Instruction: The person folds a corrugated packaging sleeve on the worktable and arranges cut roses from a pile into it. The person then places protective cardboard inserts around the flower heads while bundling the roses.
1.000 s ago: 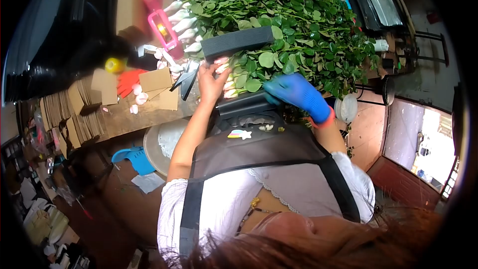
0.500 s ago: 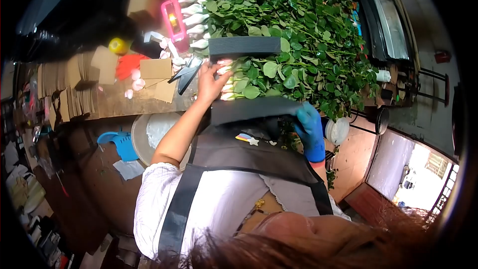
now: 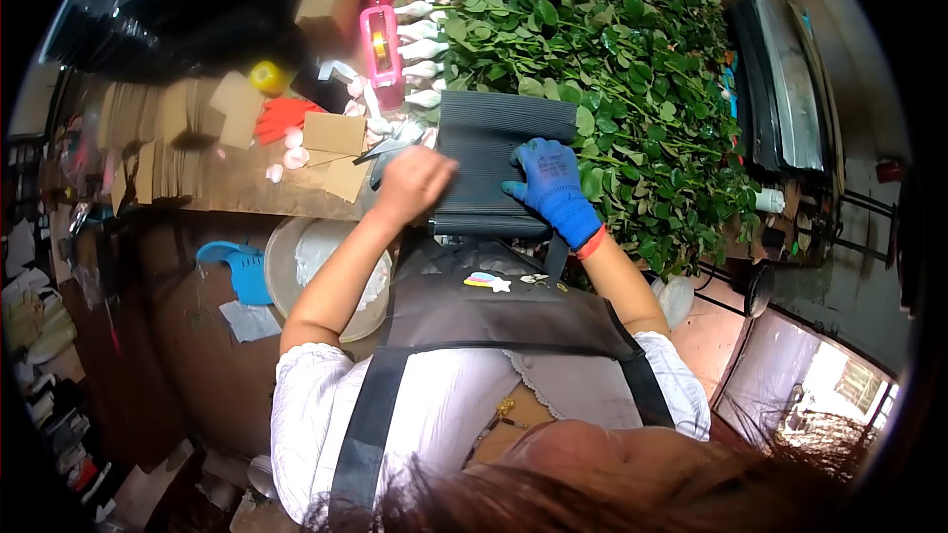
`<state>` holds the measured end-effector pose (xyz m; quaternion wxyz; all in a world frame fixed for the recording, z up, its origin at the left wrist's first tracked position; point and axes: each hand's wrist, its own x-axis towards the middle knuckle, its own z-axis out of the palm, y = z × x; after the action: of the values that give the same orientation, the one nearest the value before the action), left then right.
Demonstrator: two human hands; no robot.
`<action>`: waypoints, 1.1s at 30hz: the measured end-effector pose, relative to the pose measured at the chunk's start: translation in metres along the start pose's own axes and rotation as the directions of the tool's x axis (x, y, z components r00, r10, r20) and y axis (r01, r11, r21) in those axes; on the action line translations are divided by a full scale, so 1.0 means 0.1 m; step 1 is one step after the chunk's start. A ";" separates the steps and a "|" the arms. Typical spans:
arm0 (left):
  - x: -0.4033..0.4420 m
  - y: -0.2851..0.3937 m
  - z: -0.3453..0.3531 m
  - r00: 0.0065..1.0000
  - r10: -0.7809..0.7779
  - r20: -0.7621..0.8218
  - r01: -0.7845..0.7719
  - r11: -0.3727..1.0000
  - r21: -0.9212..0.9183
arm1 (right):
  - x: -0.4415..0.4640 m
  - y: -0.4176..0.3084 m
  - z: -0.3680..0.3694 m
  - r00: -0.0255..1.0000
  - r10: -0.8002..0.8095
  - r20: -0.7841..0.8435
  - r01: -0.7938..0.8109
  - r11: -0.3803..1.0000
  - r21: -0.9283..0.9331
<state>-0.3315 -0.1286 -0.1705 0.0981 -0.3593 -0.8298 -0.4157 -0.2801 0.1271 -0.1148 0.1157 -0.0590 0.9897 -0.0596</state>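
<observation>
A dark ribbed sheet (image 3: 479, 123) lies folded over the near end of the leafy stems, covering the pale pink buds there. My right hand (image 3: 549, 178), in a blue knitted glove, rests on the sheet's right part, with thumb and fingers apart. At the sheet's left edge is my bare left hand (image 3: 413, 183), its fingers curled in and their tips slightly blurred; what they hold, if anything, is hidden. Scissors (image 3: 383, 149) lie just beyond that hand. Many green rose stems (image 3: 612, 69) fill the bench, with white-wrapped heads (image 3: 423, 49) lined along their left side.
A pink tape dispenser (image 3: 381, 54) stands left of the wrapped heads. Cardboard pieces (image 3: 334, 133), a red glove (image 3: 283, 119) and a yellow round object (image 3: 267, 77) are on the left bench. Below it sit a pale tub (image 3: 286, 271) and a blue plastic item (image 3: 242, 266).
My right hand has moved up and left from the sheet's lifted near flap onto its top. The sheet now covers the pink buds. My left hand has drawn back from them and curled.
</observation>
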 end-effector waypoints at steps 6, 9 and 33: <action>0.25 0.21 0.33 0.904 0.167 0.393 -0.250 0.953 0.170 | 0.01 0.04 -0.22 0.969 -0.145 0.201 0.165 0.983 -0.085; 0.24 0.18 0.39 0.906 0.135 0.401 -0.225 0.956 0.187 | 0.08 0.05 -0.01 0.921 -0.303 0.245 0.328 0.942 -0.066; 0.14 0.03 0.61 0.911 0.068 0.408 -0.088 0.996 0.031 | 1.85 -1.83 0.08 0.892 -0.397 -0.215 0.450 0.820 0.354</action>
<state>-0.3311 -0.0736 -0.2013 -0.0511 -0.4680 -0.8269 -0.3076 -0.4386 -0.0782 -0.1395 0.0434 -0.2492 0.9243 -0.2859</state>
